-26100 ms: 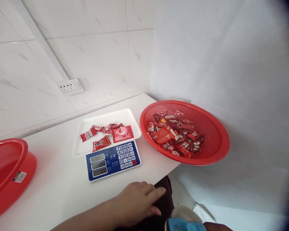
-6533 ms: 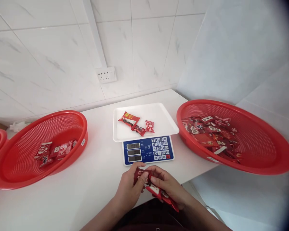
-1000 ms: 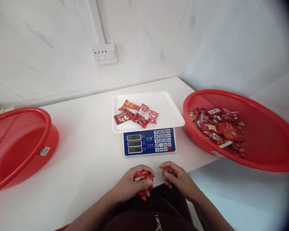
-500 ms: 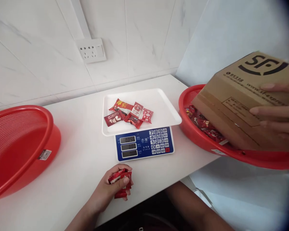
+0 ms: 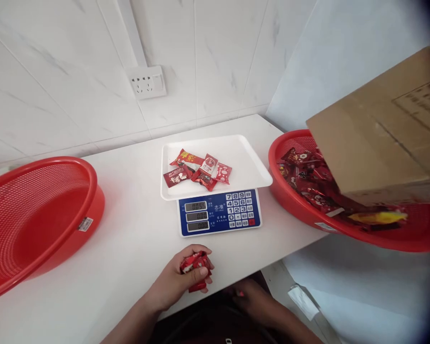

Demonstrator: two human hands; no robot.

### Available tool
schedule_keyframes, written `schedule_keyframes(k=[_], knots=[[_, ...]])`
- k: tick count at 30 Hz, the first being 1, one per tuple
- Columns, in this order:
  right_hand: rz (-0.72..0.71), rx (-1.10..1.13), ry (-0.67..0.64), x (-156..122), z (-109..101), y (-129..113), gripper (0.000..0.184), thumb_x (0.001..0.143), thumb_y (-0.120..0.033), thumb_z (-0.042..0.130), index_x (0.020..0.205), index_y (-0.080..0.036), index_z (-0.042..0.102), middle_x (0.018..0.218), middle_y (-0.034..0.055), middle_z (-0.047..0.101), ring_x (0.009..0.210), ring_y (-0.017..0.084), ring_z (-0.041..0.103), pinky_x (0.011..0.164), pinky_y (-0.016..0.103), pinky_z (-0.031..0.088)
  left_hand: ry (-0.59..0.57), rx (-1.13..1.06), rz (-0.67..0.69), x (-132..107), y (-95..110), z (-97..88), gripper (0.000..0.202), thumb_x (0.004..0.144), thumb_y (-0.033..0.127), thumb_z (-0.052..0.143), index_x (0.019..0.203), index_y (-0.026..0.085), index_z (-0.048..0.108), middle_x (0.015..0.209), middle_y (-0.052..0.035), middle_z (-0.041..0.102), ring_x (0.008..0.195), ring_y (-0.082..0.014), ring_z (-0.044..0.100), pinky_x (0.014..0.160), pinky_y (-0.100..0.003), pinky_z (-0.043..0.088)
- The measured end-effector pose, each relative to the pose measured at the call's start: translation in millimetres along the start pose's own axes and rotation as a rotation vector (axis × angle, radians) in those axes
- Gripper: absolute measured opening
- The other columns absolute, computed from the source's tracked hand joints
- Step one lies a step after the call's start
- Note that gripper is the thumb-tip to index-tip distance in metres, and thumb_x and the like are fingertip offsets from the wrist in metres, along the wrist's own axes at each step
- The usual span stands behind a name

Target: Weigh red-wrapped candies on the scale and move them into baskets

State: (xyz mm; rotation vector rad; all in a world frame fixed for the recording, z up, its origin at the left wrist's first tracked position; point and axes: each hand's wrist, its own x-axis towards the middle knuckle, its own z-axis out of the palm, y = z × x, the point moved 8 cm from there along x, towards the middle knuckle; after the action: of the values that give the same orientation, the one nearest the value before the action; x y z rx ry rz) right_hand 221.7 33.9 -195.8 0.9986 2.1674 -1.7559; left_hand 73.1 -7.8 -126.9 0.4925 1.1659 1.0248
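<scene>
My left hand [image 5: 186, 277] is closed around several small red snack packets [image 5: 197, 270], just over the table's front edge. My right hand [image 5: 251, 298] is low in front of my body, dim and blurred beside that edge. Its fingers look curled, and a small reddish bit shows at them that I cannot make out. Ahead stands a blue digital scale [image 5: 220, 229] with lit number displays. On its white tray [image 5: 251, 165] lie several red packets [image 5: 179, 176], some overlapping.
An empty-looking red mesh basket [image 5: 68, 229] stands at the left. On the right, another red basket [image 5: 297, 210] holds many wrapped snacks [image 5: 304, 174], with a tilted cardboard box [image 5: 372, 138] above it. A socket panel [image 5: 148, 82] is on the tiled wall.
The cardboard box has risen and tipped at the right, baring more snacks; the other person's hand on it has left view. My right hand has come into view near the table edge.
</scene>
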Motion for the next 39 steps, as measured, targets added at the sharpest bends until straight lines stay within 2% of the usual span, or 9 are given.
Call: schedule_keyframes(k=[4, 9, 14, 20, 30, 32, 34, 36, 39], knots=[[-0.03, 0.271, -0.138, -34, -8, -20, 0.023, 0.076, -0.022, 0.059, 0.099, -0.02, 0.064, 0.082, 0.0008, 0.063, 0.075, 0.015, 0.058, 0.068, 0.027, 0.046, -0.061, 0.005, 0.013, -4, -5, 24.7, 0.037, 0.072, 0.032, 0.07, 0.104, 0.02, 0.055, 0.093, -0.0037, 0.058, 0.078, -0.0158, 0.062, 0.069, -0.03, 0.052], [-0.25, 0.47, 0.045, -39, -36, -61, 0.064, 0.077, -0.054, 0.06, 0.131, -0.026, 0.039, 0.103, 0.0049, 0.058, 0.076, 0.015, 0.056, 0.069, 0.03, 0.047, -0.111, 0.127, 0.119, 1, 9, 54.4, 0.031, 0.077, 0.032, 0.064, 0.104, 0.021, 0.056, 0.089, -0.0031, 0.055, 0.072, -0.0133, 0.057, 0.06, -0.025, 0.05], [-0.382, 0.617, 0.163, -26, -48, -96, 0.056, 0.076, -0.051, 0.063, 0.123, -0.026, 0.047, 0.108, 0.0049, 0.059, 0.085, 0.017, 0.06, 0.074, 0.031, 0.05, 0.014, 0.412, 0.428, 4, 47, 60.0, 0.023, 0.081, 0.031, 0.057, 0.103, 0.023, 0.062, 0.106, -0.0069, 0.054, 0.098, -0.0207, 0.054, 0.08, -0.03, 0.05], [-0.405, 0.488, 0.296, -26, -71, -113, 0.034, 0.081, -0.04, 0.06, 0.112, -0.024, 0.06, 0.099, 0.0025, 0.066, 0.09, 0.018, 0.061, 0.081, 0.032, 0.05, -0.032, 0.248, 0.215, 15, 39, 57.3, 0.037, 0.082, 0.043, 0.055, 0.113, 0.024, 0.055, 0.109, -0.0092, 0.057, 0.087, -0.0214, 0.059, 0.065, -0.03, 0.054], [-0.415, 0.1, 0.143, -55, -93, -133, 0.058, 0.077, -0.026, 0.066, 0.131, -0.032, 0.046, 0.116, 0.0001, 0.062, 0.099, 0.018, 0.059, 0.09, 0.032, 0.046, 0.077, -0.069, 0.082, 15, 37, 55.7, 0.04, 0.063, 0.037, 0.076, 0.098, 0.022, 0.063, 0.096, -0.0057, 0.065, 0.072, -0.0175, 0.061, 0.062, -0.03, 0.052], [-0.336, -0.002, 0.235, -66, -119, -125, 0.058, 0.08, -0.031, 0.062, 0.134, -0.03, 0.042, 0.115, 0.0027, 0.062, 0.092, 0.017, 0.061, 0.087, 0.034, 0.049, 0.065, -0.134, 0.054, 14, 38, 58.4, 0.042, 0.062, 0.037, 0.077, 0.099, 0.024, 0.061, 0.096, -0.0059, 0.065, 0.069, -0.0194, 0.061, 0.055, -0.031, 0.051], [-0.262, -0.065, 0.468, -84, -163, -116, 0.054, 0.083, -0.035, 0.056, 0.135, -0.028, 0.041, 0.118, 0.0062, 0.059, 0.091, 0.018, 0.06, 0.084, 0.036, 0.051, 0.074, -0.166, 0.037, 13, 40, 58.0, 0.045, 0.06, 0.036, 0.078, 0.099, 0.024, 0.06, 0.097, -0.007, 0.064, 0.068, -0.0211, 0.062, 0.051, -0.03, 0.049], [-0.241, -0.037, 0.71, -105, -211, -109, 0.051, 0.086, -0.038, 0.049, 0.136, -0.029, 0.038, 0.129, 0.0081, 0.052, 0.102, 0.021, 0.058, 0.082, 0.037, 0.052, 0.099, -0.163, 0.034, 12, 41, 55.3, 0.047, 0.059, 0.036, 0.078, 0.1, 0.023, 0.059, 0.097, -0.0081, 0.063, 0.067, -0.0215, 0.063, 0.05, -0.03, 0.048], [-0.273, -0.046, 0.832, -120, -266, -102, 0.058, 0.085, -0.036, 0.05, 0.139, -0.031, 0.028, 0.146, 0.0036, 0.033, 0.126, 0.022, 0.042, 0.094, 0.036, 0.046, 0.136, -0.148, 0.039, 11, 41, 51.0, 0.05, 0.058, 0.038, 0.079, 0.1, 0.022, 0.059, 0.098, -0.0089, 0.063, 0.067, -0.0214, 0.062, 0.05, -0.031, 0.049]])
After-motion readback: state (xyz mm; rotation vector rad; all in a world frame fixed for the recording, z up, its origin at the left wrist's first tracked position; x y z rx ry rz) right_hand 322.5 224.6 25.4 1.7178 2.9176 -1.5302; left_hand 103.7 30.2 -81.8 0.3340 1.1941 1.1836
